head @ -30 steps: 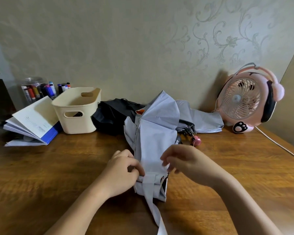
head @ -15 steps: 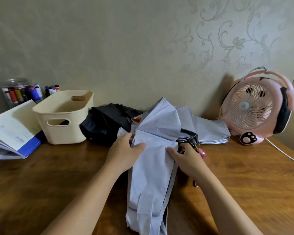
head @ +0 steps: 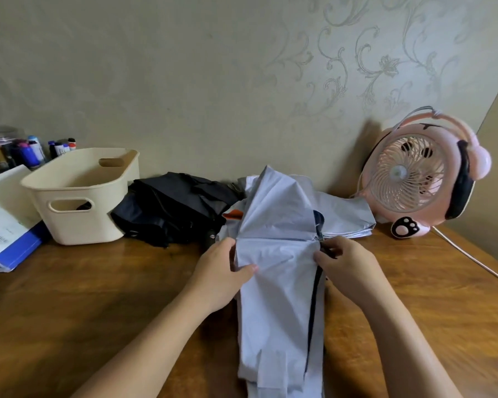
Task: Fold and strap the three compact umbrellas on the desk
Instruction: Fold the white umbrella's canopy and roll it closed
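Note:
A pale grey-blue umbrella (head: 276, 297) lies lengthwise on the wooden desk, its canopy fanning out at the far end. My left hand (head: 224, 268) pinches the cloth on its left side, thumb on top. On the right edge, my right hand (head: 345, 262) grips the fabric by the dark rib tips. A black umbrella (head: 173, 208) lies crumpled behind, to the left. Another pale grey umbrella (head: 345, 214) lies flat at the back right, partly hidden by the first one.
A cream plastic basket (head: 81, 193) stands at the back left beside a blue-edged booklet (head: 9, 234) and a jar of markers (head: 9, 153). A pink desk fan (head: 420, 173) stands at the back right, its white cable (head: 472, 257) trailing along the desk.
Both hands moved from the near strap end up to the middle of the grey-blue umbrella and now grip its two sides. The view shifted left and closer.

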